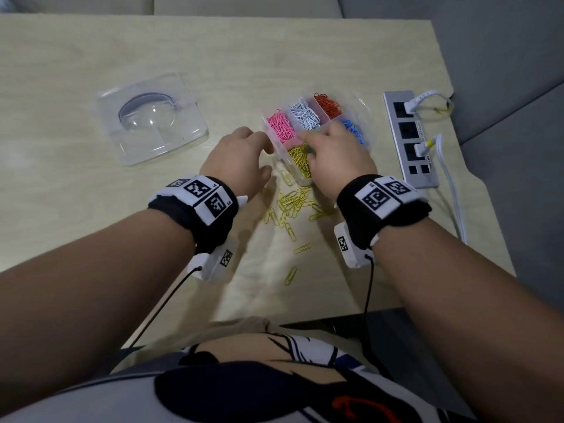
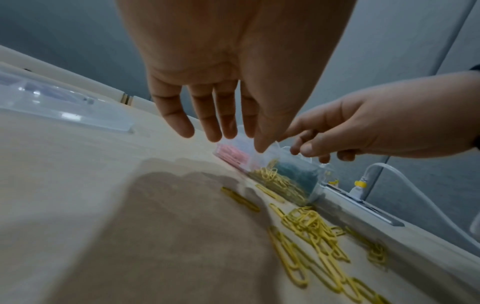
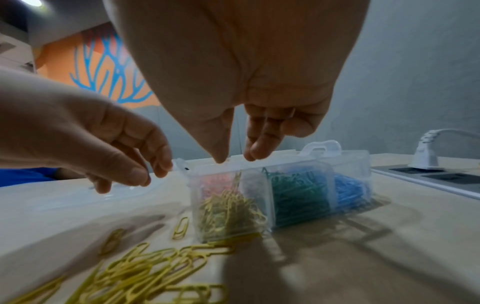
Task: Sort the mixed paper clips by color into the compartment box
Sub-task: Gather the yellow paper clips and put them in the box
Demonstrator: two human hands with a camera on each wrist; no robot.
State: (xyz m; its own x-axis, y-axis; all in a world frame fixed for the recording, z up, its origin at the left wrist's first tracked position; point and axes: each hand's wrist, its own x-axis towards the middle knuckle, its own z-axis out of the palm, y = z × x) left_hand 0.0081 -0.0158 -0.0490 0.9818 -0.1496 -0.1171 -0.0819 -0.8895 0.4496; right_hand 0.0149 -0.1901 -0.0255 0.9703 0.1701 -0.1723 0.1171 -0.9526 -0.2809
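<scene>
Yellow paper clips (image 1: pixel 294 206) on tabletop (image 1: pixel 213 56): light, slick wire, apt to tangle, best pinched singly; right hand (image 1: pixel 338 151) fingertips together over compartment box (image 3: pixel 337 164), contents unclear; left hand (image 1: pixel 241 157) relaxed, empty.

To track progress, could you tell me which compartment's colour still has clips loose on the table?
The yellow compartment, nearest the person: only yellow clips lie loose.

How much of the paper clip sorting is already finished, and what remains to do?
Mostly done: pink, white, orange, blue and green clips sit in their own compartments of the box. The right hand hovers over the part-filled yellow compartment; the left hand is beside the box. Left: the loose yellow clips on the table.
</scene>
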